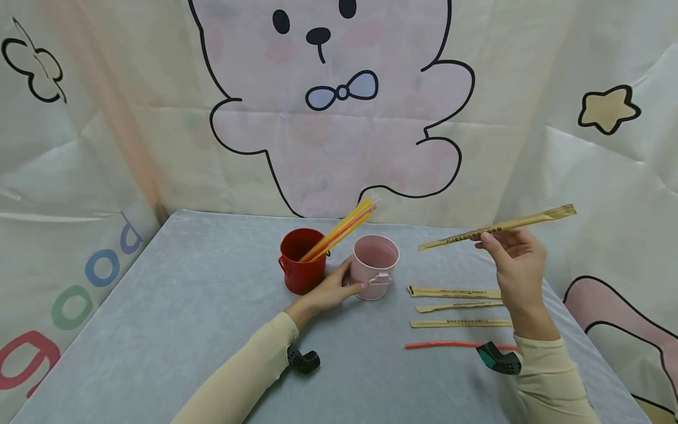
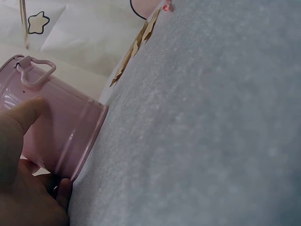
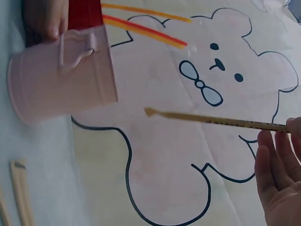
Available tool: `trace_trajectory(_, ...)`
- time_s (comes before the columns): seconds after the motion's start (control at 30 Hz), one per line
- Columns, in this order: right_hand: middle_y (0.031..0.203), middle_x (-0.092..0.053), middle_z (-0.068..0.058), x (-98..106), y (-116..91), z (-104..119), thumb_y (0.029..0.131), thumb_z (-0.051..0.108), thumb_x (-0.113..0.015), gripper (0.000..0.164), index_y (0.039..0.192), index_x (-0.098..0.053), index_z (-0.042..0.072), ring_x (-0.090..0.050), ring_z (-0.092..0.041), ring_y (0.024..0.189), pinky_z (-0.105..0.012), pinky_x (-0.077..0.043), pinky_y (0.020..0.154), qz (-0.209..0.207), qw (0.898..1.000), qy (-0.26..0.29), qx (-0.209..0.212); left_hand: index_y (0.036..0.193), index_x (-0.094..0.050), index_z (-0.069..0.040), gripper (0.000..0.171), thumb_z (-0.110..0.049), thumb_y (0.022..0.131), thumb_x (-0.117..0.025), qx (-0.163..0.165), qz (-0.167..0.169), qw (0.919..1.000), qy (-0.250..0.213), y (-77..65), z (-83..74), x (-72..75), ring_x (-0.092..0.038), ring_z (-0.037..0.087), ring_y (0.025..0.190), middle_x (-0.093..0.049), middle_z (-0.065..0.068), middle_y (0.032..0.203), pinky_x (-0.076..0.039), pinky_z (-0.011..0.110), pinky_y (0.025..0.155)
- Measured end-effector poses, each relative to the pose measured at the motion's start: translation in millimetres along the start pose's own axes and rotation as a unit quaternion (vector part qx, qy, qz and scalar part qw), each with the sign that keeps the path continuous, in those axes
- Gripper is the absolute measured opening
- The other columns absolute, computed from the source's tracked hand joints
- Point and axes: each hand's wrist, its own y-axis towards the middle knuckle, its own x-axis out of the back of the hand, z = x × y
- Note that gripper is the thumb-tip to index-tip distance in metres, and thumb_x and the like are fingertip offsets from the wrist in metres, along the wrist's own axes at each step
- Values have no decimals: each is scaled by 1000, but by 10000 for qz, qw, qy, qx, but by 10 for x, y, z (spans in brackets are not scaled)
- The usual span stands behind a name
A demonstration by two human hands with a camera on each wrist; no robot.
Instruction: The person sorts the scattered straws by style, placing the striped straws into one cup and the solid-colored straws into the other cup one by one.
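Note:
My left hand [image 1: 329,288] grips the lower side of a small pink metal bucket [image 1: 369,273], thumb across its front and fingers behind. The bucket stands upright on the table; in the left wrist view its wall [image 2: 70,127] and folded handle show. My right hand [image 1: 520,259] pinches a slim stick in a printed brown paper wrapper [image 1: 529,221] between thumb and fingers. It is held in the air, right of the pink bucket and higher than its rim. Beside the left hand stands a red bucket [image 1: 302,275] with several yellow and red straws [image 1: 341,232] leaning in it.
Several paper-wrapped sticks [image 1: 455,323] lie in a row on the blue-grey table cloth [image 1: 212,282], below the right hand. Nearest me is a red straw [image 1: 442,344], partly hidden by the right wrist's camera [image 1: 499,359]. A printed curtain [image 1: 328,147] hangs behind the table.

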Motion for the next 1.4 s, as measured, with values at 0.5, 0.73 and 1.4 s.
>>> trace_trajectory(0.5, 94, -74, -6, -248, -152, -120, 93, -20, -52, 24, 103, -68, -4, -77, -17, 82, -28, -62, 82, 840, 9904, 876, -666, 163, -15, -21, 84, -38, 98, -65, 35, 4, 10000, 3, -13, 4, 24, -19, 28, 158, -20, 4, 170, -21, 50, 127)
trace_trajectory(0.73, 92, -75, 0, -360, -230, -283, 95, -10, -60, 13, 102, -67, -3, -76, -11, 82, -24, -61, 80, 1033, 9902, -36, -940, 163, -15, -21, 84, -37, 98, -65, 27, -30, 9999, -102, -25, -4, 32, -18, 28, 158, -20, 4, 170, -20, 52, 127)
trace_trajectory(1.4, 94, -73, 10, -398, -391, -534, 100, 2, -59, 20, 112, -62, -15, -71, -5, 84, -20, -59, 74, 1877, 9625, -1476, -1287, 164, -14, -22, 84, -36, 98, -65, -43, 22, 10000, -32, -12, 6, -2, -18, 25, 159, -19, 2, 171, -20, 50, 128)
